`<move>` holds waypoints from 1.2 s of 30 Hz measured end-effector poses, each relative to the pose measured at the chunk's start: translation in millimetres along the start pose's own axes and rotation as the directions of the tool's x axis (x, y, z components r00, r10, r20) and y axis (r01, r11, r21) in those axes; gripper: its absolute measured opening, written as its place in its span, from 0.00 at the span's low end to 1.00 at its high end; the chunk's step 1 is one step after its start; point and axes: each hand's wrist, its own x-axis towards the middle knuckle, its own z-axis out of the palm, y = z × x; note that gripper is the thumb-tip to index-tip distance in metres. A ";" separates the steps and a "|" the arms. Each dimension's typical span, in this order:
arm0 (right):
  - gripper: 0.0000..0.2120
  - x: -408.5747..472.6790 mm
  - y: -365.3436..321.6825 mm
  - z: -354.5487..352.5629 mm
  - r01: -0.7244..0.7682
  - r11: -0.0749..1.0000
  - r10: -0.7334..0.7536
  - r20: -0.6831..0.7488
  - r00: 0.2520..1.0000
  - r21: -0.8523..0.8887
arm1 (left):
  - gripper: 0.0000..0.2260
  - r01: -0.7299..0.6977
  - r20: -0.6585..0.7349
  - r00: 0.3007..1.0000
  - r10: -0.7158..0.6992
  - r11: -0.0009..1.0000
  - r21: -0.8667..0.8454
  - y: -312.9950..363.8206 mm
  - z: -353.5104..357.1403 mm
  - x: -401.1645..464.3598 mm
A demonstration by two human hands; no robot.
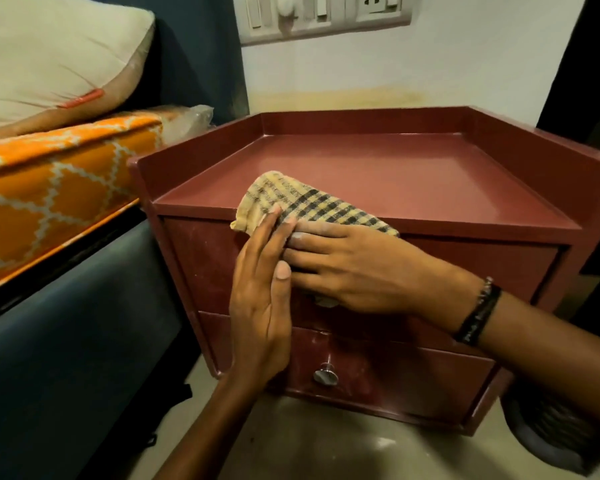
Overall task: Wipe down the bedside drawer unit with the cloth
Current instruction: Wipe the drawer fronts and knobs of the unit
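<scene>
The dark red bedside drawer unit (413, 174) stands in the middle, with a raised rim around its top and two drawers. A yellow and black checked cloth (305, 202) lies folded over the front edge of the top. My right hand (361, 268) lies flat against the upper drawer front, its fingers just below the cloth. My left hand (260, 299) stands upright with fingers straight, its fingertips touching the cloth's lower left corner. The lower drawer's metal knob (325, 375) shows; the upper knob is mostly hidden under my right hand.
A bed with an orange patterned mattress (49, 188) and a white pillow (49, 53) sits close on the left, above a dark blue bed frame (66, 341). A switch panel (326, 15) is on the wall behind. A dark round object (548, 434) stands at the lower right.
</scene>
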 end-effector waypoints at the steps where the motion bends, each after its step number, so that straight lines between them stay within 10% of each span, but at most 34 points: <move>1: 0.20 -3.9 2.1 -13.4 0.000 0.999 0.000 -0.001 1.000 0.033 | 0.19 0.035 -0.036 0.999 -0.036 0.999 -0.016 2.5 4.3 -0.8; 9: 0.18 -70.8 9.6 -34.1 -0.552 0.824 0.567 -0.226 0.792 0.131 | 0.28 0.200 -0.155 0.972 -0.176 0.967 0.155 34.7 54.8 -0.1; 15: 0.19 -60.3 0.6 0.6 -0.521 0.853 0.512 -0.210 0.833 0.015 | 0.27 0.582 -0.325 0.766 -0.554 0.813 -0.016 -4.1 43.2 -14.3; 24: 0.18 -55.7 -4.4 8.3 -0.548 0.835 0.533 -0.301 0.791 0.039 | 0.33 0.447 -0.227 0.884 -0.408 0.880 0.158 -4.7 42.3 -0.9; 30: 0.18 -58.4 -5.6 9.6 -0.559 0.823 0.560 -0.310 0.768 0.100 | 0.29 0.621 -0.352 0.720 -0.598 0.782 -0.056 -34.3 28.2 1.5; 36: 0.17 -57.2 -8.5 12.3 -0.587 0.795 0.602 -0.305 0.738 0.151 | 0.27 0.136 -0.126 0.987 -0.097 0.925 0.356 -41.0 28.8 -9.2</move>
